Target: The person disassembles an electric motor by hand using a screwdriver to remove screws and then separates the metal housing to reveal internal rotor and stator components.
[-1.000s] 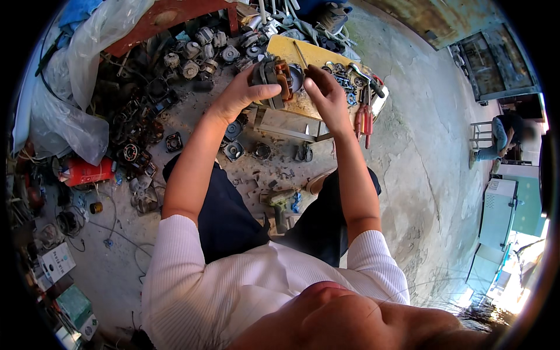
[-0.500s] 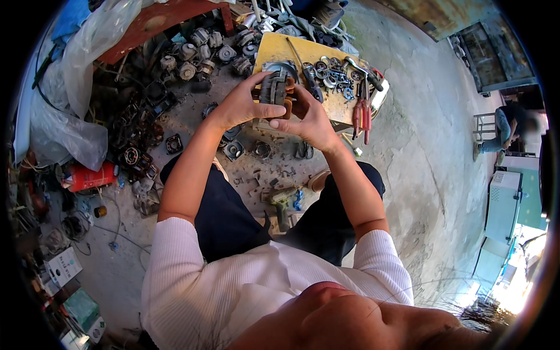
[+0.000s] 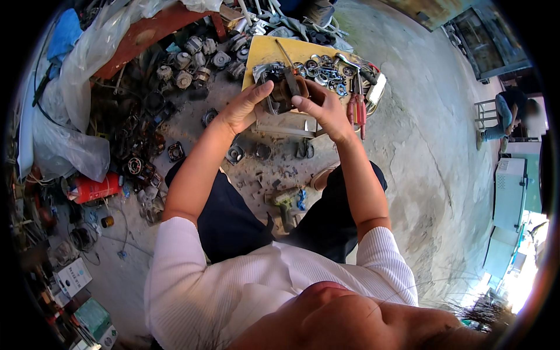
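Observation:
Above the near edge of the low yellow-topped table [image 3: 256, 55], my right hand [image 3: 326, 111] grips a copper-brown and dark grey motor part [image 3: 284, 90]. Its thumb presses on the part's right side; the fingers go behind it. At the part's left is my left hand [image 3: 238, 111], one digit stretched upward. Its other fingers are mostly hidden, so I cannot tell whether it grips. Beyond the part, a screwdriver [image 3: 284, 51] lies across the tabletop. Small metal rings and bearings [image 3: 321, 71] are heaped to its right, beside red-handled tools [image 3: 357, 111] hanging over the edge.
Used motors [image 3: 195, 58] and dark metal parts [image 3: 134, 166] pile up on the left. A green cordless power tool [image 3: 284, 207] stands on the floor between my legs, amid scattered scraps. A red container [image 3: 96, 188] lies far left. Another person [image 3: 506, 119] sits far right.
The motor part has turned, and its grey ridged side no longer faces me. My left hand's grip has shifted, with one digit raised. The right hand has moved slightly right.

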`<act>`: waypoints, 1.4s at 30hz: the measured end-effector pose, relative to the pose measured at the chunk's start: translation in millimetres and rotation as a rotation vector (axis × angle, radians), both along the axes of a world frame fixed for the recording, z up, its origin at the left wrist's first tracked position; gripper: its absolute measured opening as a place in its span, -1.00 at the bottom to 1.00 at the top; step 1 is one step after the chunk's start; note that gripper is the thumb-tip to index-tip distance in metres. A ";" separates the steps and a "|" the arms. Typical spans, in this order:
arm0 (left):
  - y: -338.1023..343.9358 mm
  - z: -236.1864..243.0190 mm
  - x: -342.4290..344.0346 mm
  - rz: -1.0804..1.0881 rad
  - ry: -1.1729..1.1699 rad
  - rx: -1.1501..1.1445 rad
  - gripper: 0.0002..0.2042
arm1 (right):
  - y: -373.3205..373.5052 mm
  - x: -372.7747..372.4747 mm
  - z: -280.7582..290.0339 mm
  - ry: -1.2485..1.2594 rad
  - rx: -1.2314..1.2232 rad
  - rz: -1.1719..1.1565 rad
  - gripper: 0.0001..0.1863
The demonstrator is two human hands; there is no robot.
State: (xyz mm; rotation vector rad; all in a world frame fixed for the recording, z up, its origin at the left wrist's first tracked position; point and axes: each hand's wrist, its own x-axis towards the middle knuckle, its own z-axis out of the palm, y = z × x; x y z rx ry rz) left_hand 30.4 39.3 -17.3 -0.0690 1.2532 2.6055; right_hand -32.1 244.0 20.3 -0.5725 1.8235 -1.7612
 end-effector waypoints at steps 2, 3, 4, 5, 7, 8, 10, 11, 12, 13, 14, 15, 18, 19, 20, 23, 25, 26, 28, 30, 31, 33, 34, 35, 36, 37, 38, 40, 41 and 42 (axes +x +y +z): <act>9.1 -0.1 -8.3 0.042 0.028 0.052 -0.33 | 7.9 -6.6 0.9 0.023 0.031 -0.047 -0.31; 12.2 -1.2 -12.5 0.055 0.000 0.071 -0.33 | 12.7 -9.7 3.1 -0.003 0.020 -0.063 -0.31; 14.8 -2.7 -16.5 0.068 -0.032 0.087 -0.33 | 17.8 -12.0 5.3 -0.033 0.006 -0.078 -0.31; 18.1 -4.2 -20.7 0.081 -0.064 0.103 -0.33 | 22.9 -14.5 6.8 -0.064 -0.008 -0.094 -0.31; 26.1 -5.9 -29.8 0.102 -0.093 0.126 -0.37 | 32.8 -22.2 3.4 -0.229 -0.115 -0.159 -0.36; 29.6 -7.5 -34.6 0.089 -0.094 0.143 -0.38 | 36.9 -25.2 3.7 -0.276 -0.176 -0.196 -0.36; 37.4 -10.7 -42.6 0.067 -0.084 0.166 -0.44 | 43.4 -33.0 3.4 -0.365 -0.312 -0.241 -0.35; 41.4 -10.8 -49.0 0.080 -0.066 0.142 -0.46 | 48.9 -36.5 5.2 -0.375 -0.356 -0.266 -0.33; 45.8 -10.7 -55.9 0.093 -0.048 0.118 -0.48 | 53.5 -41.6 8.1 -0.353 -0.432 -0.295 -0.33; 53.1 -7.2 -59.2 0.106 -0.039 0.098 -0.50 | 59.2 -46.5 8.6 -0.339 -0.503 -0.327 -0.34; 58.7 -2.1 -66.7 0.087 -0.083 0.140 -0.54 | 69.8 -55.6 5.3 -0.331 -0.517 -0.328 -0.34; 67.2 2.0 -72.8 0.126 -0.057 -0.012 -0.54 | 80.4 -60.3 4.3 -0.327 -0.512 -0.393 -0.36; 83.2 5.1 -94.6 0.188 0.114 -0.442 -0.43 | 101.2 -68.8 11.5 -0.336 -0.564 -0.471 -0.40; 85.1 1.4 -102.1 0.226 0.149 -0.553 -0.38 | 106.8 -70.2 13.0 -0.333 -0.581 -0.485 -0.39; 89.6 -1.8 -108.3 0.262 0.182 -0.660 -0.32 | 112.0 -70.9 13.8 -0.333 -0.594 -0.502 -0.37; 92.9 -14.3 -125.7 0.325 0.255 -0.965 -0.09 | 123.2 -68.9 18.7 -0.314 -0.619 -0.553 -0.37; 93.3 -21.3 -132.4 0.365 0.317 -1.202 -0.06 | 130.2 -67.9 22.4 -0.327 -0.634 -0.554 -0.36; 94.9 -22.8 -134.4 0.398 0.362 -1.320 -0.04 | 133.3 -67.7 22.3 -0.334 -0.639 -0.556 -0.36; 98.9 -24.0 -136.6 0.425 0.423 -1.448 -0.06 | 138.2 -68.8 20.3 -0.342 -0.642 -0.555 -0.35; 102.7 -22.8 -137.9 0.420 0.444 -1.475 -0.08 | 142.2 -69.8 19.4 -0.350 -0.651 -0.551 -0.36; 102.5 -22.9 -138.4 0.417 0.443 -1.489 -0.08 | 142.3 -67.9 22.0 -0.352 -0.658 -0.559 -0.38; 101.7 -23.2 -140.0 0.412 0.440 -1.520 -0.09 | 142.8 -63.4 27.7 -0.356 -0.673 -0.575 -0.41; 105.1 -20.3 -140.4 0.394 0.427 -1.512 -0.08 | 145.4 -63.8 26.9 -0.350 -0.673 -0.568 -0.40; 108.2 -17.3 -141.3 0.375 0.414 -1.504 -0.06 | 147.4 -64.2 26.0 -0.352 -0.678 -0.564 -0.40; 111.2 -14.6 -141.8 0.357 0.401 -1.496 -0.05 | 149.0 -64.8 25.1 -0.354 -0.683 -0.560 -0.40; 110.3 -15.0 -142.3 0.361 0.391 -1.460 -0.05 | 149.0 -64.8 25.0 -0.356 -0.687 -0.550 -0.39; 108.2 -16.7 -144.5 0.364 0.381 -1.425 -0.05 | 148.7 -65.3 24.7 -0.359 -0.690 -0.549 -0.40; 104.6 -18.5 -146.6 0.358 0.358 -1.323 -0.08 | 148.3 -65.8 23.9 -0.364 -0.692 -0.547 -0.40; 102.1 -19.2 -146.9 0.349 0.345 -1.256 -0.12 | 148.2 -65.0 24.2 -0.362 -0.694 -0.547 -0.40; 98.2 -18.9 -147.0 0.341 0.332 -1.189 -0.16 | 147.6 -63.9 25.0 -0.361 -0.696 -0.545 -0.40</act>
